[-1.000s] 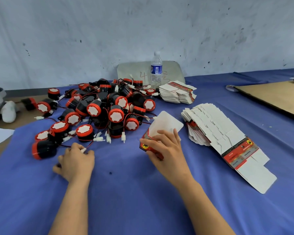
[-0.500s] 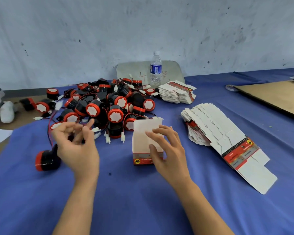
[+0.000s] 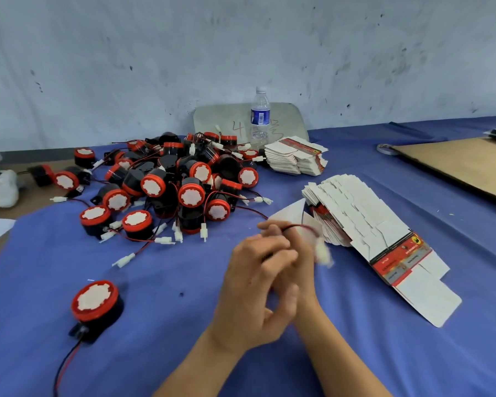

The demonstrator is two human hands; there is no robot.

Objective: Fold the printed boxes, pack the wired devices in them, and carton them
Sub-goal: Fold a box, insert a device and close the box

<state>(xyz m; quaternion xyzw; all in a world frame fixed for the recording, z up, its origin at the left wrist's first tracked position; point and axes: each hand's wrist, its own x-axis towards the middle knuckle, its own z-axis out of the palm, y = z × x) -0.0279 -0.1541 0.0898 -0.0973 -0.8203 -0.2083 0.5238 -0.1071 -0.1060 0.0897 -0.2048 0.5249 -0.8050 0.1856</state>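
While the right hand (image 3: 305, 267) is curling its fingers round a thin red-and-black wire (image 3: 298, 227) out from the middle of the tabletop's (image 3: 155, 353) near edge, the left hand (image 3: 255, 276) is lying curled over it, and I cannot tell whether it is gripping too. Limp and springy, that wire is dangling a blurred white plug (image 3: 324, 255), so the hard, dense-looking wired device (image 3: 95, 303) toward the near left corner is asking to be lifted by its black body.

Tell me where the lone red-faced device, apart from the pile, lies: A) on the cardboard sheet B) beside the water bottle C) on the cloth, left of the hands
C: the lone device sits red face up on the blue cloth, left of the left hand.
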